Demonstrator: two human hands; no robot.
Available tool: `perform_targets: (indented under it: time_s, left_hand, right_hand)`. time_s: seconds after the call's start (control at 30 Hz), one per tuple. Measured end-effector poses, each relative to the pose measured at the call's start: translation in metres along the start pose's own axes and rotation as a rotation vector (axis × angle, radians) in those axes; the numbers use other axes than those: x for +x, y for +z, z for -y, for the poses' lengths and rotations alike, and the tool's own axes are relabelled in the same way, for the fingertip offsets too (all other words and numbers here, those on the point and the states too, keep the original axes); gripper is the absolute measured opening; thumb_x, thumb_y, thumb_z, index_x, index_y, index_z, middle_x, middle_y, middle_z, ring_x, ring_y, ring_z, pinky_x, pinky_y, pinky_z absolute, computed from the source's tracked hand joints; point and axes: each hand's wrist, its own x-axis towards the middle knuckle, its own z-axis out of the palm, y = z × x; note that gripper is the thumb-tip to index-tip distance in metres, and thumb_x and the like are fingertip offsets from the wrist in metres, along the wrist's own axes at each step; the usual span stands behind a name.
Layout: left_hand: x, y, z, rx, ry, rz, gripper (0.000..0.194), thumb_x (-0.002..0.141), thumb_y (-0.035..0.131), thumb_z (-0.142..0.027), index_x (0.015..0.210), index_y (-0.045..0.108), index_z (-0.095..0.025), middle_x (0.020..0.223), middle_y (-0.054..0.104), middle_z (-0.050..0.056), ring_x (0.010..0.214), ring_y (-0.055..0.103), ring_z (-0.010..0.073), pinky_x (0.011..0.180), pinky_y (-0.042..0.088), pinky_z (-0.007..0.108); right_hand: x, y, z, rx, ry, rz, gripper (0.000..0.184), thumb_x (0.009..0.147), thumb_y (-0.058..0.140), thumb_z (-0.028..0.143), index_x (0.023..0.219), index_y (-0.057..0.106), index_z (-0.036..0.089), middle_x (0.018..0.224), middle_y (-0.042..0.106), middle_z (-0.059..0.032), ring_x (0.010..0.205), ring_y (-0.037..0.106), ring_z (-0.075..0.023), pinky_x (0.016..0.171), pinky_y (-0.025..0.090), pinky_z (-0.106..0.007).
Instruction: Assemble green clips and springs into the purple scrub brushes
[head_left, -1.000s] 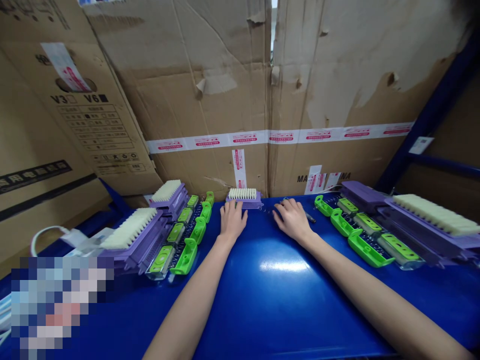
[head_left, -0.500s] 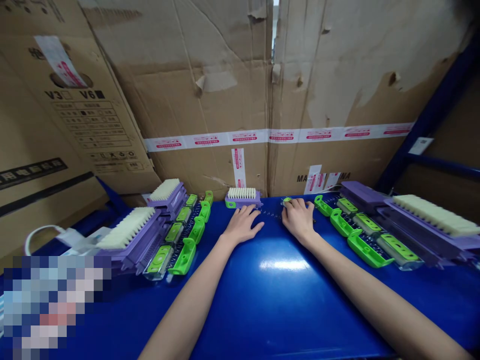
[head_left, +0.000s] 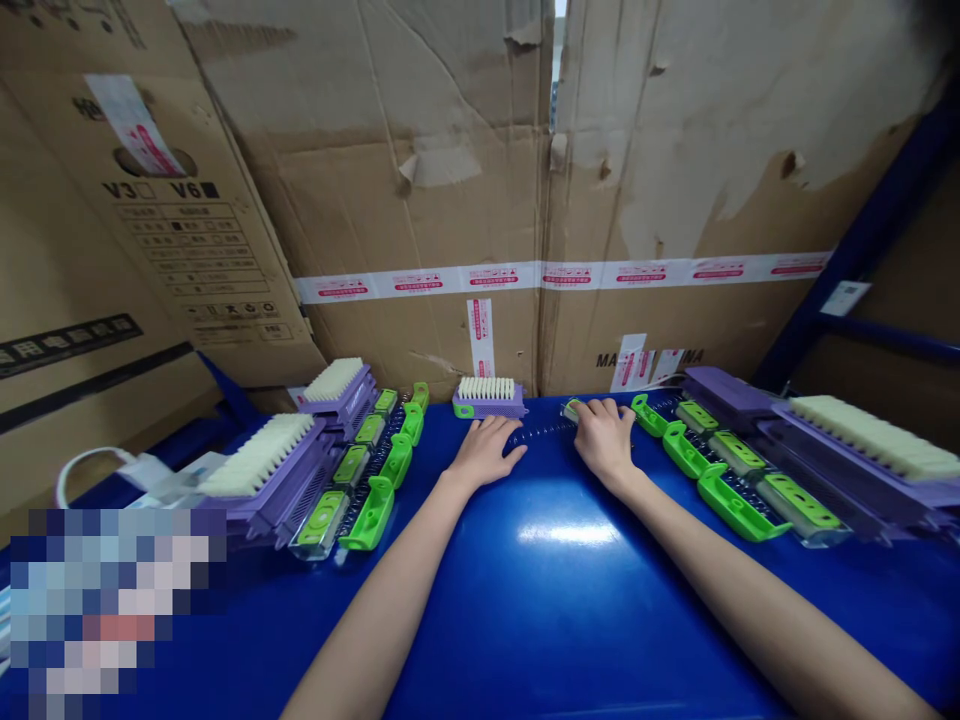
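Observation:
My left hand (head_left: 491, 450) rests on the blue table (head_left: 570, 620) with its fingers spread, thumb pointing right. Just beyond its fingertips lies a purple slotted part (head_left: 504, 403) topped with cream bristles, a green piece (head_left: 464, 411) at its left end. My right hand (head_left: 604, 440) is curled, palm down, around a small clear part with a green top (head_left: 571, 409), most of it hidden by the fingers. A thin coil spring (head_left: 549, 431) stretches along the table between the two hands.
On the left stand purple bristled parts (head_left: 262, 455), clear boxes with green tops (head_left: 322, 520), springs and green curved pieces (head_left: 369, 515). A similar set, with green pieces (head_left: 739, 505) and a purple bristled part (head_left: 874, 435), lies right. Cardboard (head_left: 420, 220) walls the back.
My left hand has left the purple bristled part, moving right and nearer. My right hand has shifted slightly right and curled around the small clear part. Little differs over the last half second.

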Motion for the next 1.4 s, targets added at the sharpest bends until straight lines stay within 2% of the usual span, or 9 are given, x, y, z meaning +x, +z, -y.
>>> perform_targets:
  time_s: [0.1,0.2,0.3,0.43,0.7,0.93,1.23,1.4]
  left_hand:
    - [0.000,0.001,0.000,0.029,-0.009,-0.029,0.023,0.087,0.048,-0.037,0.101,0.058,-0.021,0.103,0.060,0.005,0.100,0.052,0.0218,0.086,0.039,0.037]
    - [0.000,0.001,0.000,0.037,-0.027,-0.042,0.017,0.087,0.050,-0.034,0.092,0.057,-0.020,0.096,0.060,0.004,0.094,0.053,0.0210,0.081,0.039,0.035]
    - [0.000,0.000,-0.001,0.049,-0.043,-0.058,0.015,0.088,0.048,-0.033,0.090,0.055,-0.020,0.093,0.061,0.004,0.091,0.053,0.0208,0.078,0.039,0.035]
    - [0.000,-0.001,-0.002,0.067,-0.062,-0.073,0.015,0.088,0.048,-0.033,0.089,0.055,-0.020,0.092,0.061,0.004,0.089,0.054,0.0206,0.078,0.039,0.035]
    - [0.000,-0.002,-0.002,0.074,-0.063,-0.066,0.016,0.088,0.047,-0.034,0.091,0.055,-0.020,0.095,0.061,0.005,0.092,0.054,0.0212,0.078,0.039,0.035]
    - [-0.001,-0.001,-0.001,0.073,-0.057,-0.073,0.016,0.088,0.048,-0.034,0.091,0.056,-0.021,0.094,0.062,0.005,0.091,0.054,0.0212,0.079,0.039,0.035]
    - [-0.001,-0.001,-0.002,0.101,-0.050,-0.106,0.018,0.089,0.046,-0.034,0.090,0.056,-0.020,0.091,0.062,0.005,0.090,0.055,0.0217,0.081,0.039,0.037]
    - [0.000,-0.001,-0.001,0.155,-0.069,-0.193,0.021,0.092,0.040,-0.034,0.095,0.055,-0.020,0.090,0.063,0.006,0.090,0.055,0.0222,0.083,0.040,0.037]
  right_hand:
    - [0.001,0.000,-0.001,0.041,0.004,-0.014,0.032,0.078,0.043,0.009,0.100,0.065,0.019,0.091,0.063,-0.0096,0.090,0.042,-0.0235,0.079,0.022,-0.039]
    - [0.003,-0.001,-0.002,0.081,0.016,-0.036,0.029,0.081,0.044,0.015,0.100,0.065,0.019,0.090,0.063,-0.0090,0.091,0.043,-0.0235,0.080,0.022,-0.038]
    - [0.005,-0.002,-0.004,0.078,0.060,-0.037,0.029,0.084,0.043,0.019,0.102,0.064,0.018,0.093,0.062,-0.0098,0.092,0.044,-0.0245,0.080,0.023,-0.038]
    - [0.008,-0.004,-0.008,0.098,0.121,0.041,0.028,0.085,0.042,0.019,0.102,0.064,0.018,0.095,0.063,-0.0097,0.093,0.047,-0.0247,0.079,0.025,-0.038]
    - [0.013,-0.003,-0.018,0.302,0.202,0.114,0.030,0.080,0.051,0.023,0.108,0.062,0.021,0.097,0.062,-0.0074,0.094,0.050,-0.0249,0.071,0.028,-0.033]
    - [0.011,0.006,-0.018,0.386,0.173,0.025,0.038,0.073,0.047,0.009,0.105,0.062,0.023,0.089,0.061,-0.0041,0.089,0.051,-0.0211,0.067,0.024,-0.029]
    - [0.013,0.005,-0.022,0.435,0.202,-0.105,0.030,0.077,0.043,0.013,0.099,0.064,0.020,0.083,0.065,-0.0038,0.089,0.054,-0.0219,0.076,0.026,-0.033]
    - [0.014,-0.002,-0.019,0.589,0.179,-0.221,0.026,0.079,0.044,0.018,0.096,0.065,0.018,0.086,0.065,-0.0070,0.085,0.057,-0.0217,0.078,0.034,-0.034]
